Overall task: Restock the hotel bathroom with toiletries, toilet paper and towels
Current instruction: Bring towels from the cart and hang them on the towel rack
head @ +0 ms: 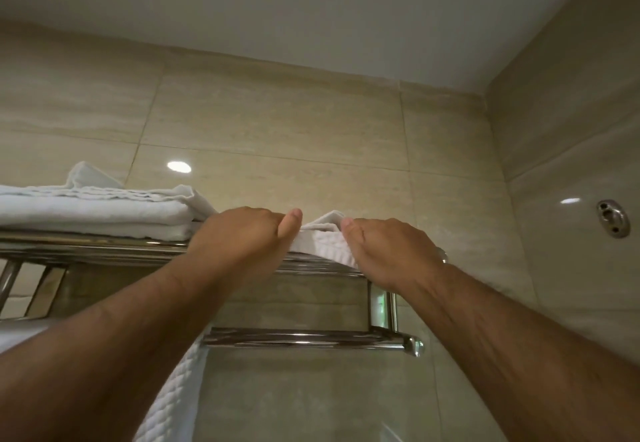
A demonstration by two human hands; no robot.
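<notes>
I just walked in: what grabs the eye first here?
Two bare arms reach up, the left hand and right hand gripping a small white towel on the right end of a chrome rack. A stack of folded towels sits on its left; a quilted towel hangs below.

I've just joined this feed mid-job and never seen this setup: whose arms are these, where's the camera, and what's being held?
There is no machine here. These are a person's two bare arms, filmed by one wide camera on their head, facing a beige tiled wall. The left hand and right hand grip a small folded white towel on the top shelf of a chrome wall rack. A stack of folded white towels lies further left. A white quilted towel hangs below.
</notes>
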